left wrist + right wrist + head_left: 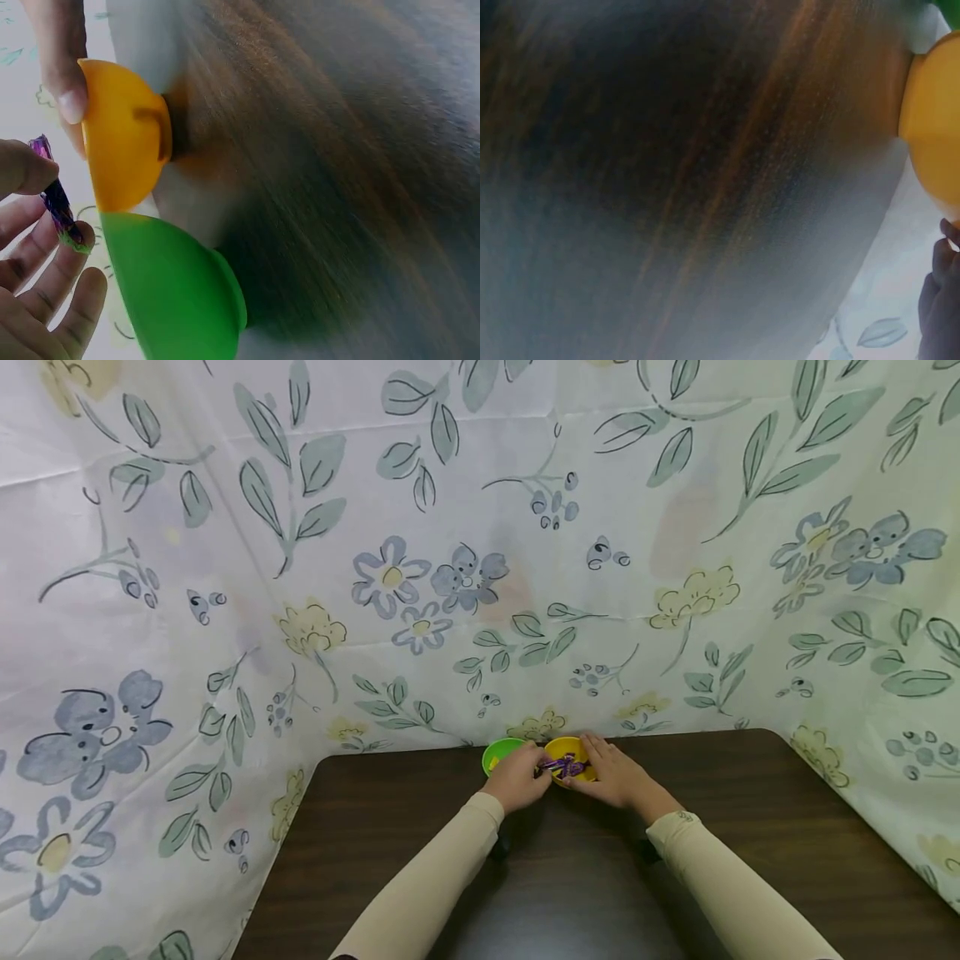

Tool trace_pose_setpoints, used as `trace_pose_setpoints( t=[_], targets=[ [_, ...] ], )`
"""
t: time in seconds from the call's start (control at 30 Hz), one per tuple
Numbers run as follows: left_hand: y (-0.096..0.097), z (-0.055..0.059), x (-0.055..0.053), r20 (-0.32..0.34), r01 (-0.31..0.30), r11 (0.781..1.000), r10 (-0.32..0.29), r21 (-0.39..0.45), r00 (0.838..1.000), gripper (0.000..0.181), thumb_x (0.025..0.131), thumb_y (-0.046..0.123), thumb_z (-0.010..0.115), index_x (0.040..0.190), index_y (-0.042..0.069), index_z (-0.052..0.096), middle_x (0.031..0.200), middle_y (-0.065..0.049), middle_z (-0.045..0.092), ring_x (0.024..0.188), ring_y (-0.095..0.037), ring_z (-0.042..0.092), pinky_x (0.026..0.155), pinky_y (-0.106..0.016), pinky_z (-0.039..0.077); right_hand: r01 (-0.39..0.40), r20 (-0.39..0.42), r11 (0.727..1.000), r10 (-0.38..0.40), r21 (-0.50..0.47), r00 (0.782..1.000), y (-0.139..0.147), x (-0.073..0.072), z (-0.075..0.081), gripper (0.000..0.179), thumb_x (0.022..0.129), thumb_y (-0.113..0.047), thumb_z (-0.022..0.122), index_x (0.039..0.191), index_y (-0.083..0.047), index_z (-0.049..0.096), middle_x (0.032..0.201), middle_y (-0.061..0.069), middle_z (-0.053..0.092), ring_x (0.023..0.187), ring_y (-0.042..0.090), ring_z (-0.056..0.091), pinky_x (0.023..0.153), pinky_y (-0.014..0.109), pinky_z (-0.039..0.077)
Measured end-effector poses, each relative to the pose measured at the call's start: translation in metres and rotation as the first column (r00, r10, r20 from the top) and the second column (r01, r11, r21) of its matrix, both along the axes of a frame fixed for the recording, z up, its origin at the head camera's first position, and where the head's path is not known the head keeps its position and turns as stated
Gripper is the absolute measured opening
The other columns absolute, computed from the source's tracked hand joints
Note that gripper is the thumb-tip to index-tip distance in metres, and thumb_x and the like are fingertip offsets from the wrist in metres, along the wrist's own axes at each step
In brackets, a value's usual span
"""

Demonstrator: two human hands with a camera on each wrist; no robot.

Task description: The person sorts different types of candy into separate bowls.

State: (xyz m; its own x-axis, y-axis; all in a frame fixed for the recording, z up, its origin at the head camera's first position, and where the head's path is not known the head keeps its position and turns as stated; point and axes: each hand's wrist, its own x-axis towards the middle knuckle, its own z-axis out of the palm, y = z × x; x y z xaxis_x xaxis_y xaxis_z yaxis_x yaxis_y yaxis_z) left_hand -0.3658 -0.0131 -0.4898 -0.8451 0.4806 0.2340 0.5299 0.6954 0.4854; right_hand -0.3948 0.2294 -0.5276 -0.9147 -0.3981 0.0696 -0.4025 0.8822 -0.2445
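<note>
My left hand is over the gap between two bowls and pinches a shiny purple-wrapped candy between thumb and fingers. The yellow bowl stands on the table, and more purple wrappers show inside it. Around that bowl's right side my right hand holds the rim, thumb at the near edge and fingers toward the far edge. Directly left of it, side by side, is the green bowl, partly covered by my left hand in the head view. Something small and yellow lies in the green bowl.
A dark brown wooden table spreads out below both forearms. Both bowls stand close to its far edge. A white floral cloth hangs right behind that edge and along the sides.
</note>
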Motion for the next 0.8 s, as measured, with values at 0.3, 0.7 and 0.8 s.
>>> trace_pose_setpoints(
  t=[0.3,0.7,0.8],
  targets=[
    [0.01,-0.008,-0.009,-0.014,-0.05,0.997,0.05,-0.064,0.999,0.023,0.102,0.019,0.067,0.121,0.011,0.078,0.113,-0.002,0.069,0.101,-0.015,0.068,0.092,-0.032,0.059,-0.011,0.005,1.0,0.011,-0.018,1.0,-0.002,0.004,0.0,0.103,0.101,-0.068,0.052,0.165,0.008,0.025,0.172,0.029,0.026,0.159,0.047,0.028,0.13,0.061,0.024],
    [0.019,-0.003,-0.008,0.014,0.05,0.999,-0.05,-0.008,0.999,0.037,0.105,0.021,0.067,0.137,0.004,0.068,0.13,-0.014,0.067,0.113,-0.022,0.066,0.104,-0.038,0.055,-0.025,0.01,1.0,0.026,-0.015,1.0,-0.004,0.005,-0.003,0.103,0.101,-0.068,0.052,0.165,0.008,0.024,0.172,0.029,0.026,0.16,0.047,0.027,0.129,0.062,0.024],
    [0.016,-0.004,-0.006,0.014,0.068,0.998,-0.068,0.002,0.998,0.036,0.104,0.02,0.068,0.136,0.004,0.069,0.129,-0.016,0.066,0.112,-0.025,0.067,0.102,-0.036,0.056,-0.02,0.015,1.0,0.02,-0.006,1.0,-0.004,0.005,-0.003,0.104,0.101,-0.069,0.051,0.165,0.008,0.024,0.172,0.029,0.026,0.16,0.047,0.027,0.129,0.062,0.024]
  ],
)
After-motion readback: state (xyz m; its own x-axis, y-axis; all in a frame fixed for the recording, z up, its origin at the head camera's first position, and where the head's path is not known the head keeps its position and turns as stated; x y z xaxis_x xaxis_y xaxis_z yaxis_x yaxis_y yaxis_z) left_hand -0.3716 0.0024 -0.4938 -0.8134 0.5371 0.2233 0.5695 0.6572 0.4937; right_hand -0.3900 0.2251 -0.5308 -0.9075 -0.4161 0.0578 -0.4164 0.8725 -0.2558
